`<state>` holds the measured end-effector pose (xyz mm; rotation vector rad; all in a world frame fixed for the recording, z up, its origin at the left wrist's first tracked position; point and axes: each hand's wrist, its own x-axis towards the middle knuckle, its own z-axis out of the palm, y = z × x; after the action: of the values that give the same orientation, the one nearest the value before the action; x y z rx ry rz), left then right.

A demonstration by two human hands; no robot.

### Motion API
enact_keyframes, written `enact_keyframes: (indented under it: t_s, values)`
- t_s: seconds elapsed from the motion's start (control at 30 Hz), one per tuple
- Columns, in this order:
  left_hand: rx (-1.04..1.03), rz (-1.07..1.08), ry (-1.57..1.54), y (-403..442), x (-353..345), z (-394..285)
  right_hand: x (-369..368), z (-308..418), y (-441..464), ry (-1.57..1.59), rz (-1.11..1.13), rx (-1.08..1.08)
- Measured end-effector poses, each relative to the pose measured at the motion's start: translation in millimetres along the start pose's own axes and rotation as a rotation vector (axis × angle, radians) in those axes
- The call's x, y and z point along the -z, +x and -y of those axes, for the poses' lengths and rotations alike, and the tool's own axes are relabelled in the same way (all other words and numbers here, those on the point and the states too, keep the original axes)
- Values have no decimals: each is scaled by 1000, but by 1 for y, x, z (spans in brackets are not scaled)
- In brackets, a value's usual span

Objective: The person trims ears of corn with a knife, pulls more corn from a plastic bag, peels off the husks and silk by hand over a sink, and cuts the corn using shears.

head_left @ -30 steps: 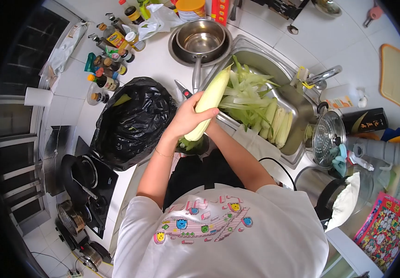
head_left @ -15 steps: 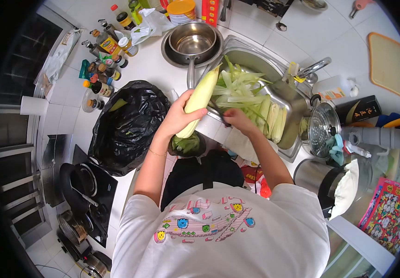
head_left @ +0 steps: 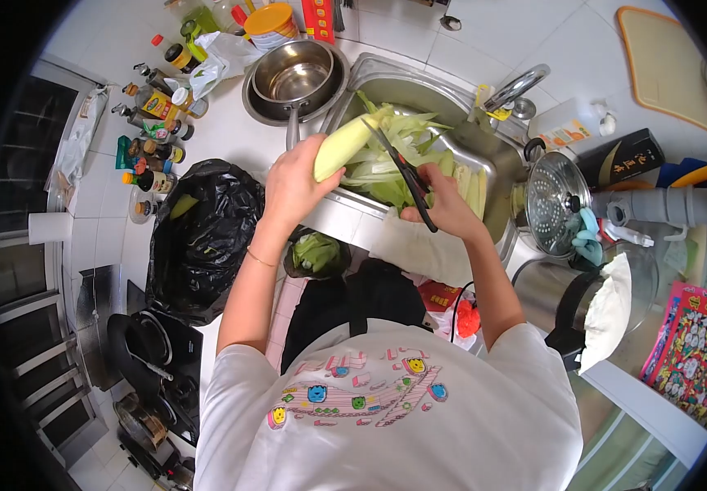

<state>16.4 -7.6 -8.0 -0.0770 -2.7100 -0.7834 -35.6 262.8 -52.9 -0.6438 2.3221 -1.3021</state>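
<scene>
An ear of corn (head_left: 345, 147), pale green and still in some husk, is gripped by my left hand (head_left: 294, 182) over the sink's near left edge. My right hand (head_left: 450, 204) is closed around the handles of black scissors (head_left: 406, 170). Their blades point up and left and reach the tip end of the corn. Below and behind lies a heap of loose husks (head_left: 394, 172) in the steel sink (head_left: 496, 151). More corn ears (head_left: 473, 190) lie at the sink's right side, partly hidden by my right hand.
A black bag-lined bin (head_left: 206, 245) stands left of my left arm. Stacked pans (head_left: 294, 72) sit behind my left hand, one handle pointing toward me. A smaller bag with green husks (head_left: 316, 252) hangs below the counter. A steamer lid (head_left: 554, 192) is right of the sink.
The scissors have come up into plain view in my right hand, their blades now at the corn's tip. My left hand has tilted the corn further right. The camera view has shifted.
</scene>
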Motion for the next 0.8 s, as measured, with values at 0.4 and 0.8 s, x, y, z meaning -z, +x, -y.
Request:
enact_keyframes:
  t_s: [0.4, 0.8]
  values:
    - [-133, 108, 190, -8, -15, 5, -21, -28, 7, 191, -12, -173]
    - [-84, 449, 195, -3, -63, 31, -45, -75, -6, 95, 22, -330]
